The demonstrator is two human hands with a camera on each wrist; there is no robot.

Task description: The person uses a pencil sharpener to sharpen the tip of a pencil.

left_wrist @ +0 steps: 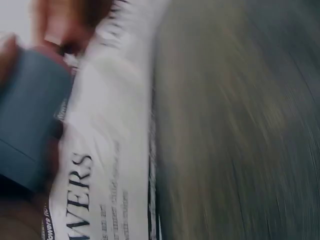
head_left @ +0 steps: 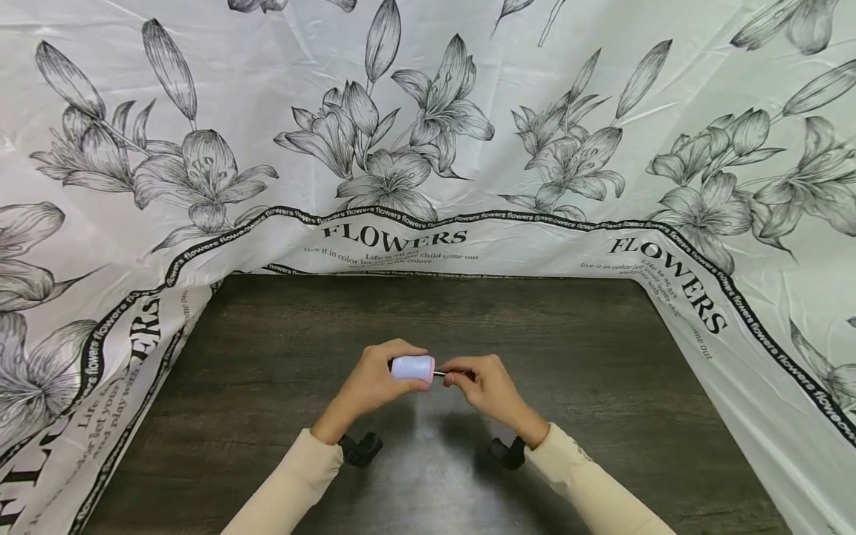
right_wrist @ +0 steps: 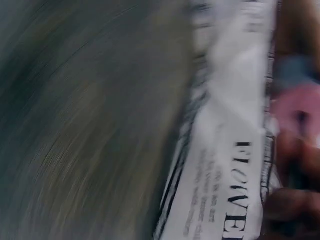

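- Centrally, we see both hands meet above the dark wooden table (head_left: 267, 357), raised off its surface.
- Left hand (head_left: 374, 386) has fingers curled round a small pale blue-white cylinder with a pinkish end (head_left: 412, 368); firm wrap hold, cylinder lying sideways.
- Right hand (head_left: 488, 386) pinches a thin dark rod (head_left: 439, 374) sticking out of the cylinder's right end; narrow fingertip pinch.
- We can't tell what the rod is; too small.
- Left wrist view is blurred; we make out a blue-grey block shape (left_wrist: 30, 115) close to the lens with fingers (left_wrist: 60, 25) on it.
- Right wrist view is also blurred; a pink blob (right_wrist: 297, 112) sits by the fingers, nothing sharper.
- Cream sleeves (head_left: 294, 475) cover both forearms, and black wrist mounts (head_left: 361, 448) show beneath them.
- White sheet printed with lilies and "FLOWERS" (head_left: 394, 238) walls in the table at back, left and right.
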